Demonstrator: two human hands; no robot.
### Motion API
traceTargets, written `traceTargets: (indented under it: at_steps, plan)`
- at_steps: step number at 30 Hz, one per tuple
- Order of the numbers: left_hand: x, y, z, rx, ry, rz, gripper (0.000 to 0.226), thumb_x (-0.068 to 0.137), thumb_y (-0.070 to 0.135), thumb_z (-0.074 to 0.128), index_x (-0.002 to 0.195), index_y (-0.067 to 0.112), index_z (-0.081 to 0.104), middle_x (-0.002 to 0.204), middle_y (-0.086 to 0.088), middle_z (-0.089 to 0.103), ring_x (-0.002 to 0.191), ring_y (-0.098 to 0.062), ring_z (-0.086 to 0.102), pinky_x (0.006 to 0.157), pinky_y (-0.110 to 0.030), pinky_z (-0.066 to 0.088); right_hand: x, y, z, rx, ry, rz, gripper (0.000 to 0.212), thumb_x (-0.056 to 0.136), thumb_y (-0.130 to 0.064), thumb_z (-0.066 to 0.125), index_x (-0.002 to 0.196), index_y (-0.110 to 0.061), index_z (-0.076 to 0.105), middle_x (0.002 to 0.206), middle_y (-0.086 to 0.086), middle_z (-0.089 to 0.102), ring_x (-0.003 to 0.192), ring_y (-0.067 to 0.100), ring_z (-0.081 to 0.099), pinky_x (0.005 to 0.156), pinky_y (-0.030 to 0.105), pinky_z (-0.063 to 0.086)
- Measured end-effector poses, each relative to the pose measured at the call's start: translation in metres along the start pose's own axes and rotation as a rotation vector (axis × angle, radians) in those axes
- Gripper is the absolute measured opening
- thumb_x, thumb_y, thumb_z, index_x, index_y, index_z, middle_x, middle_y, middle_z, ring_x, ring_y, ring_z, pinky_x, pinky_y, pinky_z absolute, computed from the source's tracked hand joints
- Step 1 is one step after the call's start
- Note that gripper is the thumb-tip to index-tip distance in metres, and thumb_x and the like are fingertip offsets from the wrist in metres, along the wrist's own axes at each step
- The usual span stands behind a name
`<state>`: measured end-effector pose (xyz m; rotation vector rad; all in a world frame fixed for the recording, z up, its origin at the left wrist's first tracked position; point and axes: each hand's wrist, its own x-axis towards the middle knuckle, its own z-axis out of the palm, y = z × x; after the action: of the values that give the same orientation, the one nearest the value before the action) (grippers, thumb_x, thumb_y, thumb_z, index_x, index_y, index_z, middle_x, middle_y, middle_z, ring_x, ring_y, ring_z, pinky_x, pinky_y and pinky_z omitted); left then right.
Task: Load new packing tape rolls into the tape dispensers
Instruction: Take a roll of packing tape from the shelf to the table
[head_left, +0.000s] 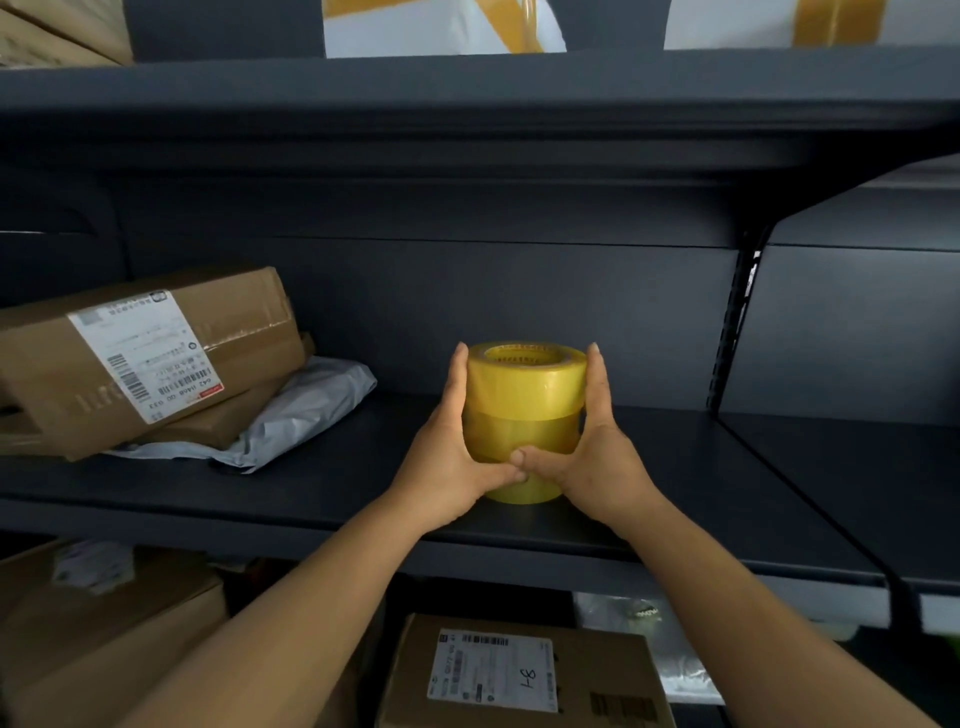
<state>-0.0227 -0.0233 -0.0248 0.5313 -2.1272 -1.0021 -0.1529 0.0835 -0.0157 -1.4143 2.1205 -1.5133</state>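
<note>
While it stands upright on the dark shelf (675, 467), the stack of yellow tape rolls (524, 410) is clasped by left hand (454, 441) and right hand (597, 447), fingers curved around its sides, thumbs touching in front.

A single head-worn view looks forward and slightly down into a dark shelf (675, 467) from close range. Both forearms reach in from the bottom edge toward the middle, with the shelves above and below partly in frame.
</note>
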Motion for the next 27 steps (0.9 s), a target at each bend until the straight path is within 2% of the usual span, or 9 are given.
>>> traceTargets:
  at_steps: [3, 7, 10, 12, 16, 21, 27]
  plan:
    - [-0.005, 0.005, 0.001, 0.017, 0.008, -0.008, 0.13, 0.062, 0.029, 0.086, 0.136, 0.064, -0.015, 0.152, 0.016, 0.021, 0.136, -0.013, 0.033, 0.107, -0.043, 0.041, -0.004, -0.001, -0.003, 0.017, -0.005, -0.01, 0.127, 0.072, -0.032, 0.082, 0.138, -0.056, -0.023, 0.154, -0.004, 0.027, 0.129, 0.021, 0.044, 0.095, 0.031, 0.043]
    - [-0.016, 0.018, 0.002, 0.032, 0.031, -0.008, 0.13, 0.061, 0.032, 0.087, 0.135, 0.064, -0.015, 0.153, 0.017, 0.021, 0.137, -0.012, 0.034, 0.108, -0.044, 0.04, -0.014, -0.005, -0.011, 0.041, -0.005, -0.05, 0.126, 0.072, -0.032, 0.082, 0.14, -0.054, -0.022, 0.152, -0.005, 0.03, 0.128, 0.019, 0.044, 0.097, 0.033, 0.044]
    - [-0.025, 0.031, 0.001, 0.028, 0.052, -0.004, 0.13, 0.063, 0.028, 0.087, 0.136, 0.063, -0.015, 0.143, 0.023, 0.023, 0.135, -0.011, 0.035, 0.108, -0.041, 0.04, -0.023, -0.013, -0.021, 0.063, -0.019, -0.089, 0.124, 0.073, -0.03, 0.081, 0.142, -0.051, -0.02, 0.15, -0.008, 0.032, 0.119, 0.008, 0.041, 0.091, 0.026, 0.039]
    - [-0.032, 0.04, 0.002, 0.026, 0.069, -0.003, 0.13, 0.063, 0.026, 0.087, 0.137, 0.062, -0.014, 0.144, 0.022, 0.024, 0.134, -0.01, 0.035, 0.107, -0.041, 0.041, -0.03, -0.019, -0.027, 0.074, -0.03, -0.105, 0.123, 0.074, -0.028, 0.081, 0.144, -0.048, -0.019, 0.149, -0.008, 0.032, 0.113, 0.004, 0.037, 0.089, 0.026, 0.037]
    - [-0.05, 0.056, 0.003, 0.042, 0.089, -0.011, 0.131, 0.063, 0.027, 0.087, 0.135, 0.063, -0.016, 0.155, 0.012, 0.023, 0.135, -0.012, 0.037, 0.106, -0.042, 0.042, -0.049, -0.03, -0.036, 0.097, -0.041, -0.108, 0.124, 0.073, -0.025, 0.082, 0.145, -0.048, -0.017, 0.151, -0.007, 0.03, 0.112, 0.005, 0.036, 0.09, 0.027, 0.038]
    - [-0.08, 0.072, 0.003, 0.045, 0.079, 0.015, 0.131, 0.062, 0.031, 0.087, 0.134, 0.064, -0.018, 0.155, 0.009, 0.023, 0.135, -0.014, 0.038, 0.106, -0.044, 0.042, -0.084, -0.043, -0.046, 0.081, -0.026, -0.106, 0.125, 0.072, -0.025, 0.082, 0.145, -0.049, -0.017, 0.15, -0.007, 0.03, 0.111, 0.008, 0.04, 0.084, 0.029, 0.041]
    - [-0.124, 0.098, 0.004, 0.037, 0.027, 0.083, 0.131, 0.063, 0.032, 0.086, 0.135, 0.061, -0.019, 0.156, 0.009, 0.022, 0.136, -0.016, 0.038, 0.106, -0.046, 0.042, -0.144, -0.062, -0.058, 0.042, 0.071, -0.087, 0.125, 0.071, -0.025, 0.083, 0.145, -0.05, -0.015, 0.151, -0.007, 0.03, 0.113, 0.008, 0.039, 0.084, 0.029, 0.041]
